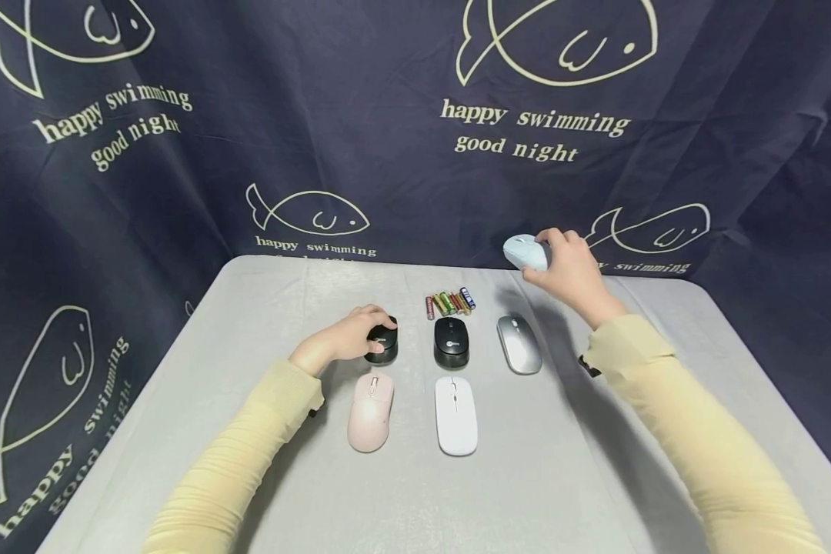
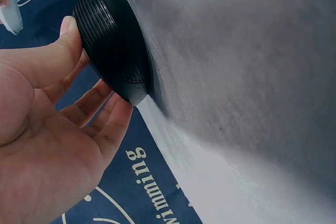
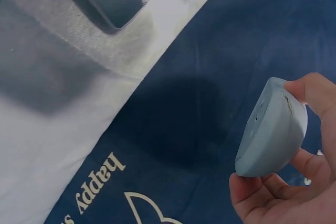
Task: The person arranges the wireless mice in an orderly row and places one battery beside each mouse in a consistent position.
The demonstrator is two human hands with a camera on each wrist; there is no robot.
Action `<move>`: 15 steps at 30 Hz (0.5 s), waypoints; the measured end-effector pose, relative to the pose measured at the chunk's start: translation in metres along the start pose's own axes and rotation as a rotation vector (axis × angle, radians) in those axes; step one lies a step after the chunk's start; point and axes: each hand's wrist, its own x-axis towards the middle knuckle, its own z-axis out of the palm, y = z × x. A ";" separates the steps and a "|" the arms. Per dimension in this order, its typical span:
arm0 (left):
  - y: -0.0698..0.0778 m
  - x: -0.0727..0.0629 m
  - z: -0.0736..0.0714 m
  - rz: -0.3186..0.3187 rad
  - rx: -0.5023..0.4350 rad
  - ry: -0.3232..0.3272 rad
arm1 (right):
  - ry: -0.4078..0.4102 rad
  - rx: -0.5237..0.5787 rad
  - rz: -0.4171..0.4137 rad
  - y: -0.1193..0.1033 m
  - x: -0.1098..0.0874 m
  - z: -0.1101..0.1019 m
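Note:
My left hand (image 1: 352, 334) grips a black computer mouse (image 1: 384, 343) on the table, thumb on one side and fingers at the other. The left wrist view shows the ribbed side of this black mouse (image 2: 113, 40) low against the table surface. Raised above the far right of the table, my right hand (image 1: 569, 269) holds a light blue mouse (image 1: 525, 251) between thumb and fingers. In the right wrist view the light blue mouse (image 3: 273, 129) is tilted, its underside turned partly toward the camera.
A second black mouse (image 1: 452, 342) lies mid-table, with a silver mouse (image 1: 520, 345) to its right. Nearer are a pink mouse (image 1: 370, 412) and a white mouse (image 1: 455, 416). Several batteries (image 1: 449, 302) lie in a row behind. A dark blue printed curtain (image 1: 415, 154) hangs beyond the table (image 1: 415, 504).

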 end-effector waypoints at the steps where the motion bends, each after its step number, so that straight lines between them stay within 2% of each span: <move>1: 0.000 0.000 0.000 -0.002 -0.001 0.000 | -0.001 0.000 -0.002 -0.002 -0.001 -0.001; 15: 0.000 -0.001 0.000 -0.008 -0.001 0.003 | 0.005 0.046 0.033 -0.022 -0.030 -0.021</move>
